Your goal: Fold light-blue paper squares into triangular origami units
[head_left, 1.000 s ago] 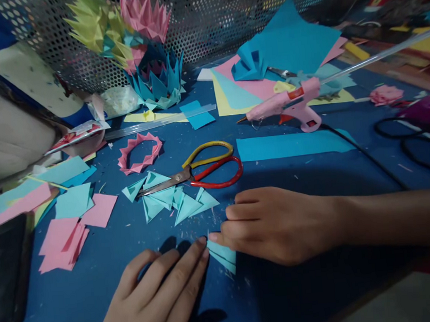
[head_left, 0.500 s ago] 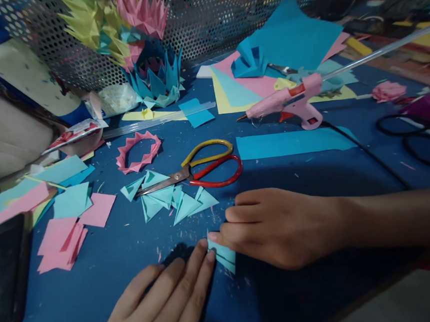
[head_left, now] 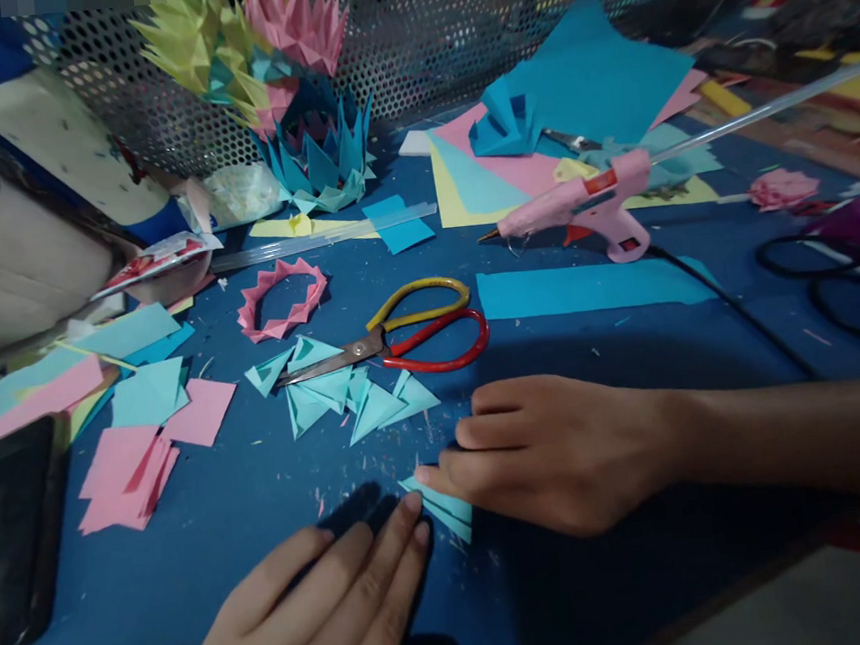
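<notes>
A small folded piece of light-blue paper (head_left: 447, 512) lies on the blue tabletop between my hands. My right hand (head_left: 554, 452) has its fingers curled, with the thumb and forefinger pressed on the paper's upper edge. My left hand (head_left: 326, 603) rests with fingers stretched out, its fingertips just beside the paper's left point. Beyond them lies a group of folded light-blue paper triangles (head_left: 377, 407), partly under the metal blades of scissors (head_left: 431, 337) with one yellow and one red handle. A pink folded-paper ring (head_left: 249, 308) sits to their left.
A pink glue gun (head_left: 578, 207) with a clear stick and black cord lies behind a blue paper strip (head_left: 593, 288). Pink paper squares (head_left: 124, 480) and a phone (head_left: 13, 550) are at left. Folded-paper flowers (head_left: 321, 156) stand against a perforated metal panel (head_left: 407, 53).
My left fingertips have drawn slightly down and away from the paper, uncovering its left point. My right hand stays on the paper. The whole view has shifted a little.
</notes>
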The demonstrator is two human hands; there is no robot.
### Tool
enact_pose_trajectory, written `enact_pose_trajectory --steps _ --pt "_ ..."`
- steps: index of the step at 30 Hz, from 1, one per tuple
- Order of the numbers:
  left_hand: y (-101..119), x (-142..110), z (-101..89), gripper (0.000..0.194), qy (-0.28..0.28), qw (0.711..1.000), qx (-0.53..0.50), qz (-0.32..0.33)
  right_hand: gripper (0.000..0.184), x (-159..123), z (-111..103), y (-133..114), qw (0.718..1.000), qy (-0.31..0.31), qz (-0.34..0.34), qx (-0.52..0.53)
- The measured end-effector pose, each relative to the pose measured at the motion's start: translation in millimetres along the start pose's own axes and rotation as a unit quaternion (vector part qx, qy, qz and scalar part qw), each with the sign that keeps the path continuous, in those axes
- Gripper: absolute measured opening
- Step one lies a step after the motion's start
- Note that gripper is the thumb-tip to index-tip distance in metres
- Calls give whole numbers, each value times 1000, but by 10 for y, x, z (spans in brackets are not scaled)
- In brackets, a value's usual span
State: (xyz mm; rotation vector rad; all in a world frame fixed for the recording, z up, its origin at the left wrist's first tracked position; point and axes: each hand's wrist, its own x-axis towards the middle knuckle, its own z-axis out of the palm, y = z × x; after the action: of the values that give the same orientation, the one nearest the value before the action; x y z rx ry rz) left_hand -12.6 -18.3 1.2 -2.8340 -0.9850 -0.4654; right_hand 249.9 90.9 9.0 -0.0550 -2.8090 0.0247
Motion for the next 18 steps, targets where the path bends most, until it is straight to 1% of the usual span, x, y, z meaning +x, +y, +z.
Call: enact_pose_trajectory --steps 3,7,9,12,14,18 --pt "-17 -8 17 40 -5 1000 2 14 34 8 14 -1 1000 0 9 10" --pt "-49 26 40 39 -7 1000 -9 13 34 37 7 -13 998 -15 37 39" --pt "-61 47 47 37 1 1000 -20 12 34 55 -2 -13 998 -22 45 45" --pt "-73 70 46 37 13 1000 -21 3 32 59 1 10 998 -28 38 46" --pt "-81 82 44 42 11 1000 -26 -2 28 35 23 35 997 -22 42 58" --pt "-94 123 53 49 -12 999 -43 0 20 -30 89 66 983 -6 119 137"
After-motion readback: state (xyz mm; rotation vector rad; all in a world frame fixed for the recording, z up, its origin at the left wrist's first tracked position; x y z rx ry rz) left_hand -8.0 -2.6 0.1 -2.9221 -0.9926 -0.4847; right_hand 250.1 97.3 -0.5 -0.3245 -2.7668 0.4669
